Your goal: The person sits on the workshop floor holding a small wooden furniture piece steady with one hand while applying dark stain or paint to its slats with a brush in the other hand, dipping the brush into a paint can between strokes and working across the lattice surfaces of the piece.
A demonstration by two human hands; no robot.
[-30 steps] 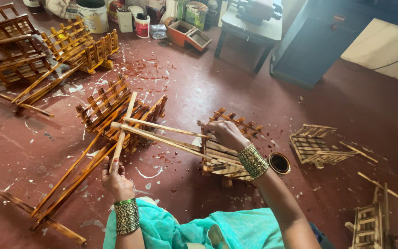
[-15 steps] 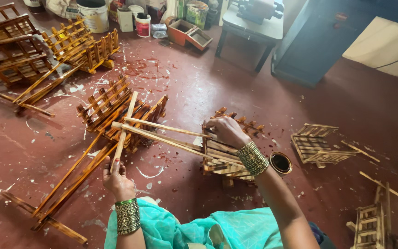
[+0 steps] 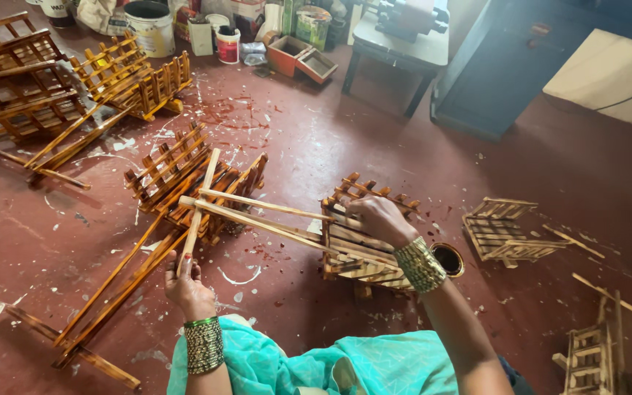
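Note:
My left hand pinches the near end of a long pale wooden stick that slants up over a slatted wooden frame on the red floor. My right hand grips the top of a small slatted wooden rack and also holds two long thin sticks that reach left across the first stick. Both wrists carry wide metal bangles. Teal cloth covers my lap at the bottom.
More slatted frames lie at the upper left, the right and the lower right. Long leg pieces stretch to the lower left. Paint cans and tubs line the back. A small table and dark cabinet stand behind. A round tin sits by the rack.

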